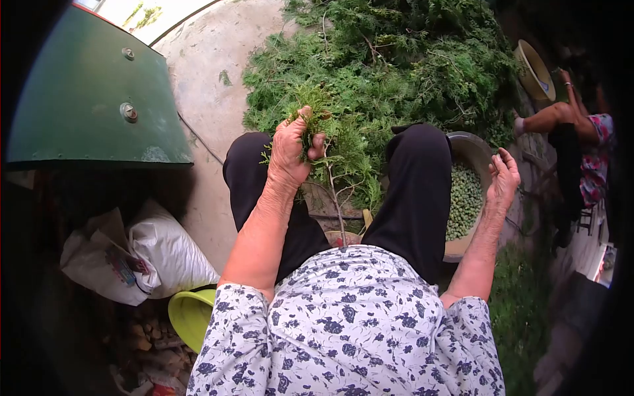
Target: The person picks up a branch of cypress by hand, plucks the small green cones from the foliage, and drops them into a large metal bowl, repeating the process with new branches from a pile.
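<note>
My left hand (294, 146) is raised above my lap, its fingers closed around a leafy green conifer sprig (310, 99). A thin bare branch (335, 198) with green side shoots stands between my knees, just below that hand. On the right, my right hand (505, 177) is over the outer edge of a large basin (460, 249). Its fingers are bent together in a pinch, and whatever they hold is too small to make out. Many small round green cones (464, 201) lie in the basin, partly hidden by my right knee.
A big heap of cut conifer branches (389, 72) lies ahead. To the left are a green metal box (86, 99), a white sack (165, 247) and a yellow-green tub (188, 317). Another person (581, 132) sits at the far right near a tan basin (535, 69).
</note>
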Demonstrator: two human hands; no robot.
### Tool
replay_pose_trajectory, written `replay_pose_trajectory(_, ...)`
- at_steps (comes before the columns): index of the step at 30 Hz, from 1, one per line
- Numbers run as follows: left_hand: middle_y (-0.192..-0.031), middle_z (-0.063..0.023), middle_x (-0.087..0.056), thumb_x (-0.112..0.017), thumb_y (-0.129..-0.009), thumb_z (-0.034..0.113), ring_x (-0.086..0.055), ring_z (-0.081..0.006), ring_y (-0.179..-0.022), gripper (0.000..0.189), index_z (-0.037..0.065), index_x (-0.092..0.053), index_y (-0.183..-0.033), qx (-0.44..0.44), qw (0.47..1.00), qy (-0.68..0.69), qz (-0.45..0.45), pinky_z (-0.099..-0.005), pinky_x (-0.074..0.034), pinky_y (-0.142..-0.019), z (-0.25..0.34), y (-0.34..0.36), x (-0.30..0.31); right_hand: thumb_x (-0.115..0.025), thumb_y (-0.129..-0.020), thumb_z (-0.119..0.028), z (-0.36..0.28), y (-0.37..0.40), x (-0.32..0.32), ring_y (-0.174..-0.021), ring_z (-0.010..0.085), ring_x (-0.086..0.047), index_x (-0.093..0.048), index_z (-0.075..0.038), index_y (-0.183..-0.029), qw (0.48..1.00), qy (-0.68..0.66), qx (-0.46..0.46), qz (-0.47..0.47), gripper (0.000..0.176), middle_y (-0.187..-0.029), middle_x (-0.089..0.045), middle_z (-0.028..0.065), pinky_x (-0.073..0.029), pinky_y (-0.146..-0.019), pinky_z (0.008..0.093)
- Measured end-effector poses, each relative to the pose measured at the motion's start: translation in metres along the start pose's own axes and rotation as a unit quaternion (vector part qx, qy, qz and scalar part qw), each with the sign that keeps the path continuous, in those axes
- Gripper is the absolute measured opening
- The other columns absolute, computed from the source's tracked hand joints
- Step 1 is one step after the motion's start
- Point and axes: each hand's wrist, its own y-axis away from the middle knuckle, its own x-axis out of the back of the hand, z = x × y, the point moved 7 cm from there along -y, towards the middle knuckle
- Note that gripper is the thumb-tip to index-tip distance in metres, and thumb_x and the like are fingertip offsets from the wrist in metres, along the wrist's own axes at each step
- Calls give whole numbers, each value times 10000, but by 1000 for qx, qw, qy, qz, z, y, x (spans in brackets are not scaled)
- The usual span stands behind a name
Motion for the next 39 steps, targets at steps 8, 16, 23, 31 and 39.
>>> replay_pose_trajectory(8,-639,-44,-456,-366,-953,278,-369,-136,-517,316,25,-520,-1063,0,998,41,-43,-280,-331,-565,2,-6,-6,-436,-817,45,41,-14,78,-999,207,-565,-568,47,-1131,983,146,-7,110,341,-1147,-574,145,-453,-856,289)
replay_pose_trajectory(16,-698,-65,-500,-455,-931,315,-443,-171,-591,332,18,-526,-1063,-26,995,76,-65,-318,-388,-615,2,-8,-9,-451,-905,-37,-58,83,-73,-907,146,-594,-560,55,-1085,991,-16,86,-97,230,-996,-605,112,-499,-723,242)
replay_pose_trajectory(23,-743,-83,-590,-494,-918,321,-564,-162,-646,353,-10,-564,-1019,-51,987,88,-127,-294,-482,-596,10,-3,-22,-457,-903,-58,32,193,-204,-908,196,-584,-493,63,-1136,912,-84,-273,-293,265,-1003,-568,113,-483,-797,295)
replay_pose_trajectory(31,-740,-87,-592,-503,-911,339,-551,-159,-641,375,-13,-572,-1022,-80,976,106,-174,-294,-462,-600,24,-2,-33,-485,-883,-132,90,180,-222,-685,117,-559,-549,-9,-1089,931,80,-265,-239,247,-859,-599,66,-425,-539,244)
replay_pose_trajectory(39,-542,-16,-398,-393,-918,465,-338,-130,-507,458,55,-596,-943,-132,958,120,-226,-276,-291,-573,51,6,-29,-517,-855,-135,75,162,-166,-1009,217,-514,-498,41,-1156,975,103,-161,-115,349,-1095,-546,141,-394,-899,319)
